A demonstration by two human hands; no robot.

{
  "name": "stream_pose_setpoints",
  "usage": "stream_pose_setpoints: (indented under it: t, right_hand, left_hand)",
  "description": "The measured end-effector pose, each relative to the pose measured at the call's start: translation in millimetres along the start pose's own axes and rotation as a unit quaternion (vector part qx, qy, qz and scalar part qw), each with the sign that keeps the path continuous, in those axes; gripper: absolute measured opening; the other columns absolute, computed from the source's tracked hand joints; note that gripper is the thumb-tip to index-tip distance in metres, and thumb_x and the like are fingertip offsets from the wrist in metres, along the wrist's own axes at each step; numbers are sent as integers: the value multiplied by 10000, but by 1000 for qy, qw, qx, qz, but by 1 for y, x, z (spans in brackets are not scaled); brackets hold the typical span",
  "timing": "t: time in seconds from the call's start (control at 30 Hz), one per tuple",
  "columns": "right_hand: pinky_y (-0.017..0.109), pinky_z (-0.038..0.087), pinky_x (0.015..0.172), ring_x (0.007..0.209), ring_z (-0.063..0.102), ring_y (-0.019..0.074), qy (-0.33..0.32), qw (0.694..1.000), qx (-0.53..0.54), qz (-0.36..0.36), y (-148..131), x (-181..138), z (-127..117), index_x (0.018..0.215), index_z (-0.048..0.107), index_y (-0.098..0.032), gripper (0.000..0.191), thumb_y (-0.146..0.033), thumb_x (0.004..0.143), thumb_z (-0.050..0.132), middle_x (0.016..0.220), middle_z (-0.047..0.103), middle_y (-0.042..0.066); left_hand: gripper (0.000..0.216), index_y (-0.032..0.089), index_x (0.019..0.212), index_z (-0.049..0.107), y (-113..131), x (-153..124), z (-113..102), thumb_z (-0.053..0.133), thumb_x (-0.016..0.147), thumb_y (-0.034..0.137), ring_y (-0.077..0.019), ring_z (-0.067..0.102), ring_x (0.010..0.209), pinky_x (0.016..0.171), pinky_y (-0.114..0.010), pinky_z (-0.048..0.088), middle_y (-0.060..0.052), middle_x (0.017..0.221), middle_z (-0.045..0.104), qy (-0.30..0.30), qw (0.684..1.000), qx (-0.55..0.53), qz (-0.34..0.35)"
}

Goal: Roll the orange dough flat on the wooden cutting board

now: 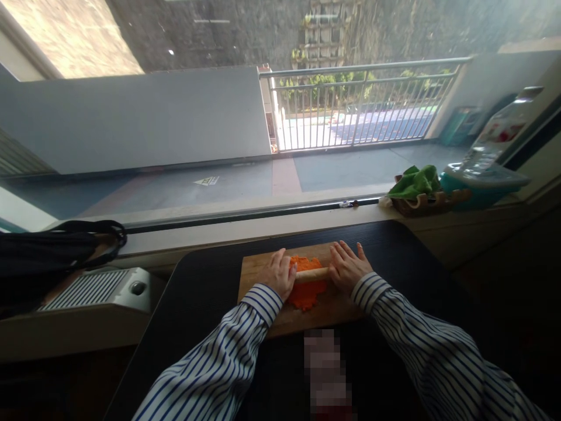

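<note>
A pale wooden rolling pin (312, 274) lies across a flattened orange sheet (307, 295) of dough or clay with ragged edges. Beneath it is a wooden board (254, 269) on a black table. My left hand (277, 275) covers the pin's left end, its fingers bent over the wood. On the other end rests my right hand (348, 266), palm down, fingers pointing forward and its thumb side against the pin. Both ends of the pin are hidden under my hands.
The dark table (205, 280) meets a window sill. On the sill, a green cloth (414, 182) lies in a basket (432, 202) beside a teal container (486, 184) with a clear bottle (499, 131). A black bag (48, 251) sits left, over a white ridged unit (105, 289). A blurred patch covers the near table.
</note>
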State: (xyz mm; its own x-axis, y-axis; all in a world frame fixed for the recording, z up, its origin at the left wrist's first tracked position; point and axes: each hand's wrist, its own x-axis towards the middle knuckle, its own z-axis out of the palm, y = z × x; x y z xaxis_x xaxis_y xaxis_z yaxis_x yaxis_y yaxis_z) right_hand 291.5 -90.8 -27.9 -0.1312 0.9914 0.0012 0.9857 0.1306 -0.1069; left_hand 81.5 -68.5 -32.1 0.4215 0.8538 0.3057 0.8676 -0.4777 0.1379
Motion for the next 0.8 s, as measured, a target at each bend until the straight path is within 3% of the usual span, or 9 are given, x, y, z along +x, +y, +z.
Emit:
stream_pose_setpoints:
  t: [0.13, 0.27, 0.47, 0.8]
  right_hand:
    - [527, 70, 1054, 1314, 206, 216, -35, 999, 27, 14, -1, 6, 0, 1336, 339, -102, 548, -348, 857, 242, 1409, 321, 86]
    - [541, 31, 1047, 1316, 196, 229, 4, 999, 12, 29, -4, 8, 6, 1332, 355, -135, 555, -417, 890, 175, 1409, 325, 88]
    - [545, 8, 1040, 1324, 168, 232, 46, 999, -24, 15, -4, 18, 10, 1328, 364, -189, 496, -358, 888, 208, 1417, 310, 95]
    - [577, 50, 1024, 1319, 170, 249, -2, 1000, -4, 10, 1, 41, 4, 1338, 336, -232, 491, -339, 872, 225, 1423, 299, 84]
  left_hand:
    - [440, 52, 1162, 531, 4, 3, 8, 335, 859, 306, -296, 456, 1163, 981, -443, 360, -203, 1260, 491, -13, 998, 51, -45]
    - [463, 103, 1229, 494, 4, 4, 10, 297, 866, 312, -283, 416, 1205, 1017, -480, 294, -161, 1296, 473, -21, 996, 63, -55]
    - [494, 145, 1307, 407, 1, 14, 12, 283, 862, 320, -263, 377, 1234, 1032, -485, 254, -133, 1330, 442, -56, 994, 50, -75]
    - [516, 196, 1356, 309, -6, 30, 12, 241, 881, 386, -252, 332, 1259, 1034, -494, 216, -119, 1364, 398, -108, 990, 33, -89]
